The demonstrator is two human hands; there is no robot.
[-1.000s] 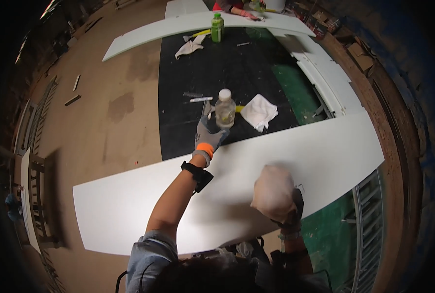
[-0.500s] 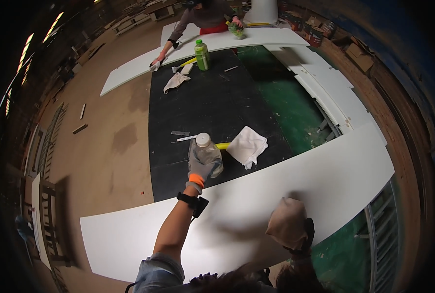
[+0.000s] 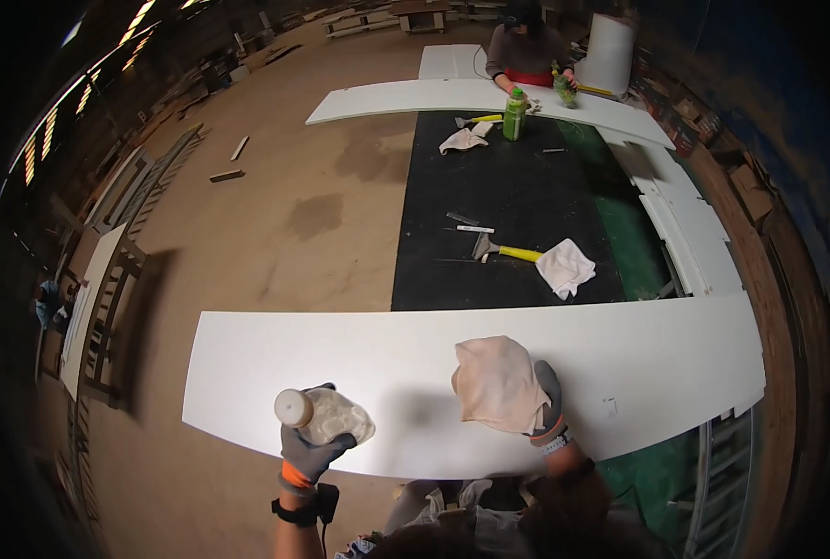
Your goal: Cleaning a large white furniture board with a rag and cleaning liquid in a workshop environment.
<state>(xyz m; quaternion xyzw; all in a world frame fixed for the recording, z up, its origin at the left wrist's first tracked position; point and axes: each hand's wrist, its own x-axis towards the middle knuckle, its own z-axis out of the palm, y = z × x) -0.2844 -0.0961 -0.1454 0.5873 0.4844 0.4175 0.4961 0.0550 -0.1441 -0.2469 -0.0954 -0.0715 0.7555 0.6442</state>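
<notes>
My left hand [image 3: 314, 449], in a grey glove with an orange cuff, grips a clear plastic bottle [image 3: 338, 415] with a white cap and pale contents. The bottle leans over the left part of a long white panel [image 3: 247, 359]. On the right, my gloved right hand [image 3: 549, 401] holds a pinkish-beige cloth [image 3: 497, 382] spread out above the same panel. The cloth hides part of that hand's fingers. Beyond the panel, a scraper with a yellow handle [image 3: 519, 253] lies on the black tabletop [image 3: 489, 191], its handle end under a white cloth [image 3: 566, 269].
Across the table a person [image 3: 527, 51] leans over another white panel [image 3: 387, 98], holding a green bottle. Another green bottle [image 3: 514, 116] stands beside a second cloth [image 3: 463, 140]. More white panels [image 3: 690, 228] line the right side. A white marker [image 3: 475, 229] lies near the scraper.
My left hand has lifted the bottle from the black tabletop and brought it back over the near panel. The cloth in my right hand has moved left and forward. My view has turned left.
</notes>
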